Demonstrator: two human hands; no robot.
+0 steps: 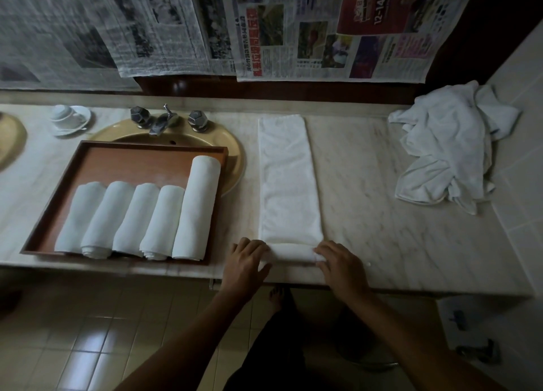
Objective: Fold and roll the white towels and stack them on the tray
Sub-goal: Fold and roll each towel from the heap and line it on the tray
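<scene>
A white towel (286, 179), folded into a long narrow strip, lies on the marble counter (367, 214) and runs away from me. Its near end is rolled up into a short roll. My left hand (245, 265) grips the roll's left end, and my right hand (338, 263) grips its right end. A wooden tray (141, 161) to the left holds several rolled white towels (164, 217) side by side. A heap of loose white towels (449, 146) lies at the counter's far right.
The tray lies partly over a beige sink (232, 155) with a chrome tap (163, 122). A cup and saucer (69, 119) stand at the back left. Newspaper sheets (293, 29) hang on the wall behind. Tiled floor lies below the counter edge.
</scene>
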